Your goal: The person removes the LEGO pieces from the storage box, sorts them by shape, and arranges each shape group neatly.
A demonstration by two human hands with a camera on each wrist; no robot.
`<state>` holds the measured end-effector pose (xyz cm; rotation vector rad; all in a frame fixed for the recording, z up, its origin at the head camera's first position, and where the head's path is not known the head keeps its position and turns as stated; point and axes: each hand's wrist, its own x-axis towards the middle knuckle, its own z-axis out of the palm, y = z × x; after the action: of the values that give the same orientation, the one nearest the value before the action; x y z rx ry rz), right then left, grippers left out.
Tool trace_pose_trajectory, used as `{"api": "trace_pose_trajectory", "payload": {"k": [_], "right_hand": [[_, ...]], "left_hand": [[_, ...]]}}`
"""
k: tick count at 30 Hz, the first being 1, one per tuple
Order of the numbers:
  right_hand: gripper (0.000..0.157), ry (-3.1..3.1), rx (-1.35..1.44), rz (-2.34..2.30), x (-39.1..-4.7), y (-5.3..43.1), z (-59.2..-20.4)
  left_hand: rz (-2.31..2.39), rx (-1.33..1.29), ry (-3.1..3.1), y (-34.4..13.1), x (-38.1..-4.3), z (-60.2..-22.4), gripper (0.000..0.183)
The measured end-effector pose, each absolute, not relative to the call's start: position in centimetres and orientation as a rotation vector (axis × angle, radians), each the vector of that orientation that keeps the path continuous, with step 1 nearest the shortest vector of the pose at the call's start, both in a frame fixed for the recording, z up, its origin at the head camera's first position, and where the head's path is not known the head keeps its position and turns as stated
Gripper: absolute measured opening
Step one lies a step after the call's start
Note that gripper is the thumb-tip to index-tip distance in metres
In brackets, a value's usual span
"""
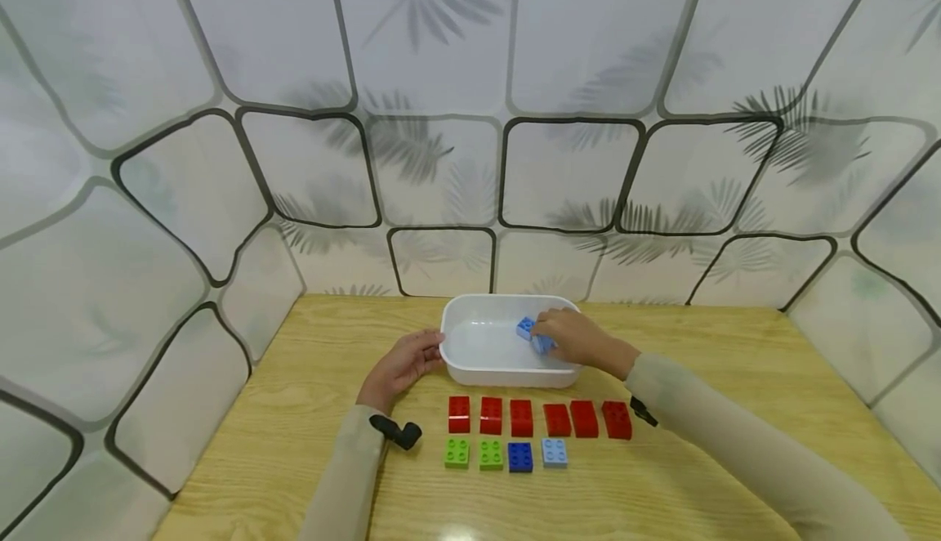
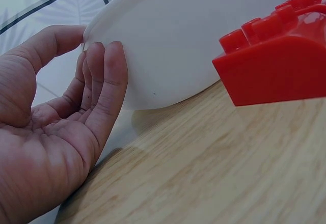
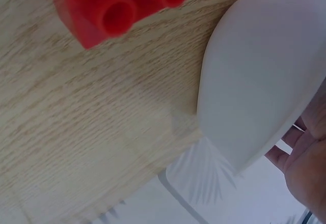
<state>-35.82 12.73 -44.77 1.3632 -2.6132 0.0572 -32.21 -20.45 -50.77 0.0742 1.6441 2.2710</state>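
A white plastic tub [image 1: 478, 376] stands on the wooden table. At its left end my left hand [image 1: 404, 365] holds the rim, with the thumb at the edge and the fingers [image 2: 113, 74] against the outer wall. My right hand [image 1: 577, 337] reaches over the right side into the tub, and its fingertips pinch a light blue toy brick [image 1: 543, 344]. Close beside it, inside the tub, lies another light blue brick [image 1: 525, 328]. In the right wrist view the tub wall hides the fingertips and the bricks.
In front of the tub runs a row of several red bricks [image 1: 521, 418]. Nearer to me sit two green bricks [image 1: 457, 453], a dark blue brick [image 1: 520, 457] and a light blue brick [image 1: 555, 452]. A patterned curtain [image 1: 441, 173] surrounds the table's back and sides.
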Motion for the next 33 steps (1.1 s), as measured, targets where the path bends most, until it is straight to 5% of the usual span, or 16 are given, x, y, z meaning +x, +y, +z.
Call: {"api": "trace_pose_trajectory", "payload": {"k": [33], "right_hand": [[0.033,-2.507,1.382,0.217,-34.5,13.4,-43.0]], "left_hand": [[2.269,0.118,1.675,-20.4,-31.9,-50.8,0.04]]}}
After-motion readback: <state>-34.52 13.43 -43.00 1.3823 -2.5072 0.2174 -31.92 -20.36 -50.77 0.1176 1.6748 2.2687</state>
